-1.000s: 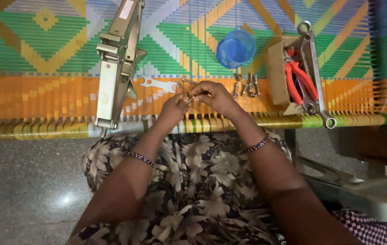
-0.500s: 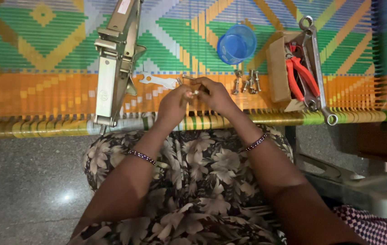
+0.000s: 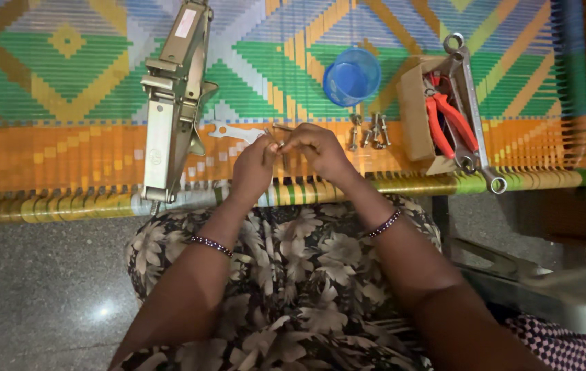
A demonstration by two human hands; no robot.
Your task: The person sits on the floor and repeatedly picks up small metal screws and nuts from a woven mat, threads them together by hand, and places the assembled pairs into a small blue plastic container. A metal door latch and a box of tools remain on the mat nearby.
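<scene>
Both hands meet over the orange band of the woven cot (image 3: 46, 154), near its front edge; left hand (image 3: 255, 168) and right hand (image 3: 317, 151) almost touch at the fingertips; each grip is pinched together on a small metal part (image 3: 278, 143) held between them; the part is too small to tell its exact kind; it sits just above the weave, between the two hands.

Flat spanner (image 3: 234, 132) lies on the weave just behind the left hand; scissor jack (image 3: 173, 103) lies lengthwise to the left of it; loose bolts (image 3: 368, 130) stand in a small cluster just right of the right hand; blue plastic cup (image 3: 352, 75) sits behind them; open cardboard box (image 3: 416, 113) further right holds red-handled pliers (image 3: 451, 124); a long ring spanner (image 3: 471, 103) rests across the box's right side; beaded bracelets on both wrists; floral dress (image 3: 286, 288) covers the lap below the cot's edge.
</scene>
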